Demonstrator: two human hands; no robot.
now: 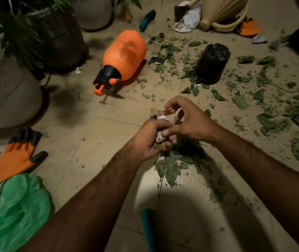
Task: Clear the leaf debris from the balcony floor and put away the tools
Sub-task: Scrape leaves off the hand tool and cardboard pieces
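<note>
Open tile [108, 137] between sprayer [125, 53], glove [17, 155] and leaf debris [170, 170]

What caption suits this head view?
Left hand grips crumpled paper and leaves while right hand works at them, above a leaf-strewn floor with a toppled orange sprayer.

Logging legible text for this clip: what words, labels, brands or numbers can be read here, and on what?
None can be read.
Small dark flat card on the floor tiles: too blurred.
Crumpled white paper in the left hand: no print legible.
Orange plastic pressure sprayer: no label shows.
</note>
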